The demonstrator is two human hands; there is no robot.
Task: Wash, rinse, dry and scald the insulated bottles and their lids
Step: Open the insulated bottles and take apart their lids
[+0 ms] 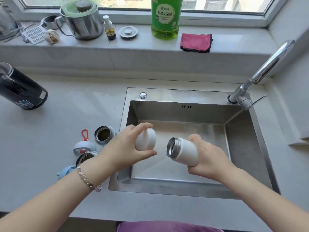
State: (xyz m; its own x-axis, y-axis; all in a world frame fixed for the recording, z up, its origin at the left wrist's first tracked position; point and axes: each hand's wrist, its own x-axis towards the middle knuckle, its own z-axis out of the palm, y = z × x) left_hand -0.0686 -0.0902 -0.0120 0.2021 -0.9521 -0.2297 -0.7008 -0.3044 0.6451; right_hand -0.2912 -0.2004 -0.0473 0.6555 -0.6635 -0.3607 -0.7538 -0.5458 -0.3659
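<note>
The left hand (128, 144) holds the white lid (145, 139) above the left part of the sink (184, 113). Its fingers (143, 126) are curled on the lid, one finger over the top and the thumb below. The right hand (207, 156) grips the white bottle (184, 151) over the middle of the sink, with the fingers wrapped around the body. The bottle lies almost on its side. Its open steel mouth is turned toward the lid, and a small gap stays between the two. The left wrist carries a bracelet (85, 177).

On the table (66, 106), just left of the sink, stands an open bottle (104, 134). Near it is a grey lid (84, 148) with a red loop. A second open bottle (86, 157) is partly hidden behind the left forearm, and a blue lid (66, 171) lies beside it. A black bottle (20, 87) is at the far left of the table.

The faucet (267, 67) rises at the right back corner of the sink. On the windowsill (234, 41) are a green detergent bottle (164, 17), a pink cloth (195, 42), a drain plug (128, 32), a small spray bottle (109, 28) and a steel pot (83, 22).
</note>
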